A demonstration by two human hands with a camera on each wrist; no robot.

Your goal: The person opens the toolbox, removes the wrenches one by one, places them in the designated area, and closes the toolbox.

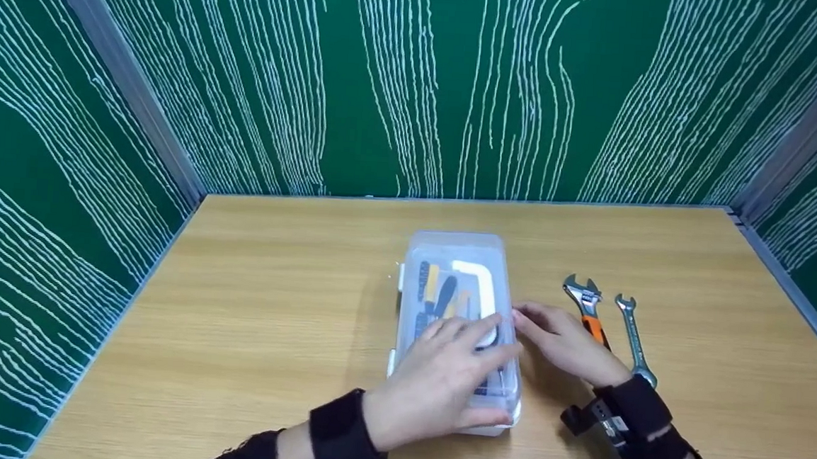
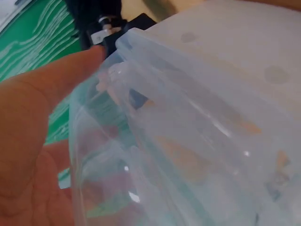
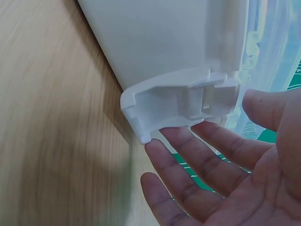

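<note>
A long plastic toolbox with a clear lid lies on the table. Through the lid show a white curved piece and some tools with yellow and dark handles. My left hand is spread over the near part of the lid, its fingers fairly straight. At the box's right side is my right hand. In the right wrist view, a white latch sticks out from the box wall, swung outward. Extended right fingertips touch its edge, and the thumb is beside the lid.
To the right of the box lie an adjustable wrench with an orange and black handle and a double-ended spanner. Green panels with white wavy lines border the wooden table at the back and sides.
</note>
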